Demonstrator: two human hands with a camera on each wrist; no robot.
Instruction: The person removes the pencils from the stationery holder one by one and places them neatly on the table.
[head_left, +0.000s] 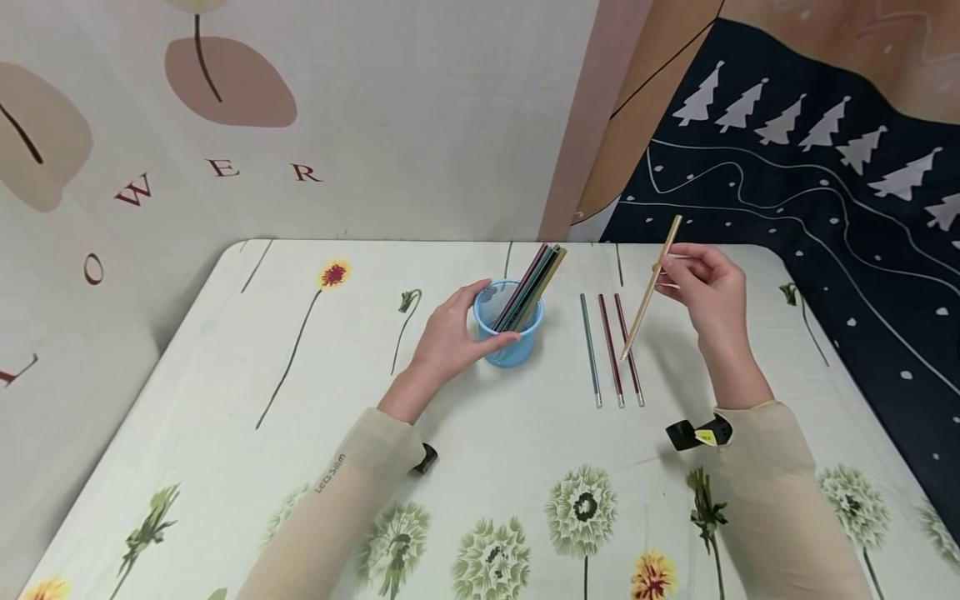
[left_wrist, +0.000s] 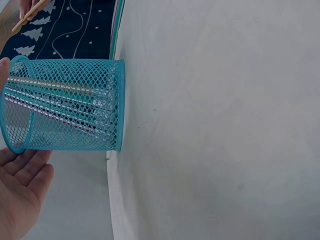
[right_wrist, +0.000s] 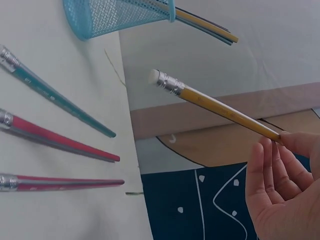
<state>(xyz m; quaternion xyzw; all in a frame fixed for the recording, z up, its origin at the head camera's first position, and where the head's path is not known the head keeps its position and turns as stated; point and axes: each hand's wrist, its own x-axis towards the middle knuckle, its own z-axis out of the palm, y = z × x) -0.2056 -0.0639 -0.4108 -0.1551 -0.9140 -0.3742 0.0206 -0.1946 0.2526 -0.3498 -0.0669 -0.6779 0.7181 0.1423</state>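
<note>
My left hand [head_left: 452,332] holds a blue mesh pencil cup [head_left: 512,353] near its rim, thumb on the near side and fingers on the far side. The cup stands upright on the table with several pencils [head_left: 528,287] leaning to the right in it. To the right, my right hand [head_left: 705,287] pinches a yellow pencil [right_wrist: 220,110] between thumb and fingers, its white eraser end pointing down in the head view. Below that pencil lie a teal pencil [head_left: 590,350] and two dark red ones, a left one [head_left: 610,348] and a right one [head_left: 636,383], side by side.
A white cloth [head_left: 480,450] printed with flowers and dandelions covers the table. Behind the table's far edge hangs a pale printed backdrop [head_left: 420,150], with a dark tree-patterned cloth [head_left: 750,183] at the right. Black straps with cameras, such as the right one [head_left: 701,433], sit at both wrists.
</note>
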